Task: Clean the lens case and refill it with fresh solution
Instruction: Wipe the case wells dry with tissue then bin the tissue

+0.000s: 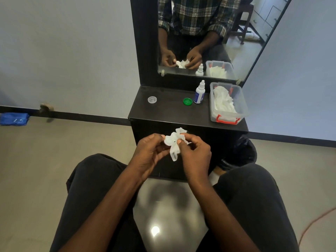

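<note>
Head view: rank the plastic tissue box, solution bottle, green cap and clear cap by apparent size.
1. Plastic tissue box
2. Solution bottle
3. Green cap and clear cap: look about alike, so unranked.

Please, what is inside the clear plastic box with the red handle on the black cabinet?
White tissues fill the clear plastic box. Anything lying under the tissues is covered, so it cannot be seen.
</note>
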